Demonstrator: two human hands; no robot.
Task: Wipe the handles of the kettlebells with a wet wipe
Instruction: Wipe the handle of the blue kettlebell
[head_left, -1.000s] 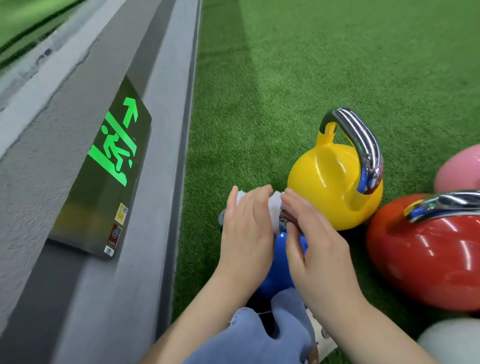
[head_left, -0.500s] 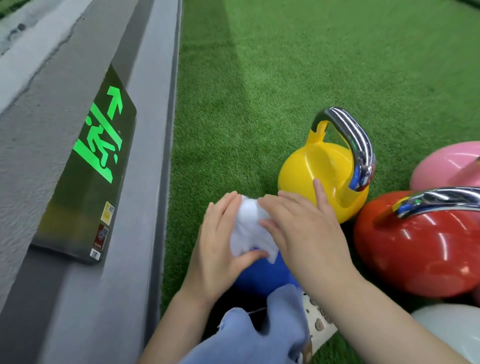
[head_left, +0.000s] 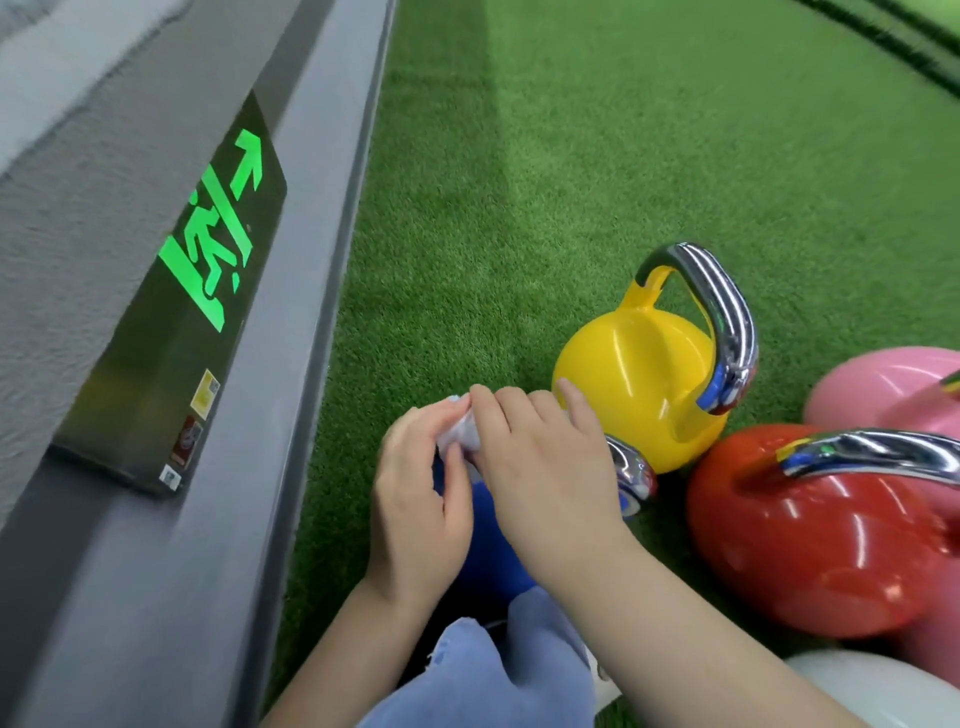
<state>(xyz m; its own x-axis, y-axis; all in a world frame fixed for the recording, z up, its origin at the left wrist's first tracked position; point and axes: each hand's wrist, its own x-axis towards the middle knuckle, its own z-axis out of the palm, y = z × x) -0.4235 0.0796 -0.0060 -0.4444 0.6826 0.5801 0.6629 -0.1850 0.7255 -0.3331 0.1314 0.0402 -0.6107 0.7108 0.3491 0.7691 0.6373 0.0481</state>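
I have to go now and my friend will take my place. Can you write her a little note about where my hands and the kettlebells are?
Left hand and right hand both pinch the wet wipe above the blue kettlebell.
Its chrome handle pokes out by the right hand.
Yellow kettlebell stands behind; red kettlebell and pink kettlebell are to the right.
Done: cannot tell which handles are wiped.
Left: probably the yellow, red and pink handles.

One head-worn camera looks steeply down and forward, close above the hands, over green turf (head_left: 597, 182).
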